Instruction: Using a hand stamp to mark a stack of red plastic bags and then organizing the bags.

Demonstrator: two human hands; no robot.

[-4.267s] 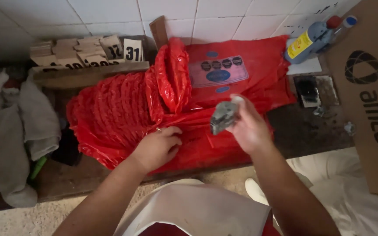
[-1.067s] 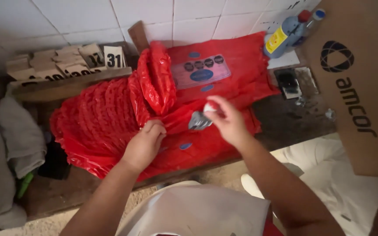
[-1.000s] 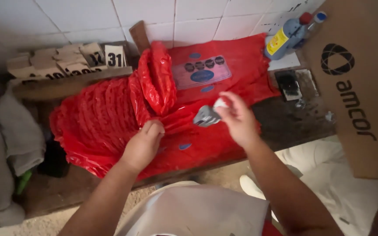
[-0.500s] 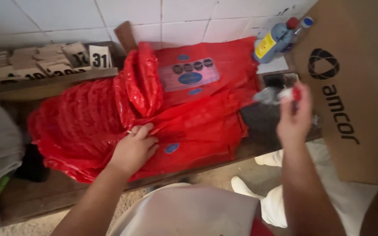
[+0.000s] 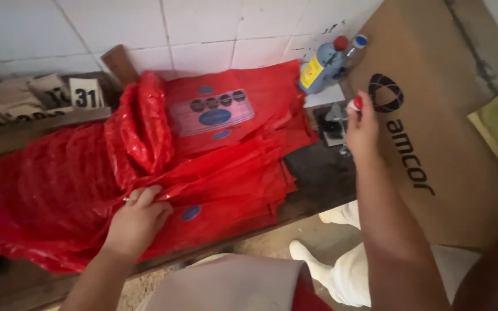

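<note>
The stack of red plastic bags (image 5: 231, 173) lies flat on the dark wooden bench (image 5: 318, 178), its printed top sheet facing up and a bunched, crumpled roll of the same red film standing up along the stack's left part. The person's left hand (image 5: 136, 222) rests on the near edge of the stack, palm down, its fingers (image 5: 151, 196) curled and pinching a fold of the top red sheet. The right hand (image 5: 361, 124) is raised off the stack to its right, forearm stretched out over the bench, and is closed around a small grey tool with a red end (image 5: 353, 105) held just in front of the big brown cardboard box (image 5: 433, 126); what kind of tool it is cannot be told. Just right of the stack's far corner a small dark object (image 5: 332, 124) lies on the bench, and behind it, against the white tiled wall (image 5: 203, 29), leans a blue plastic bottle with a yellow label (image 5: 324, 66). Left of the stack, small white number cards (image 5: 85, 92) stand on a wooden ledge. Compared with a second ago, the right hand has left its place above the middle of the stack and travelled right to the box, carrying the tool along, while the left hand has stayed on the same near edge of the bags.
</note>
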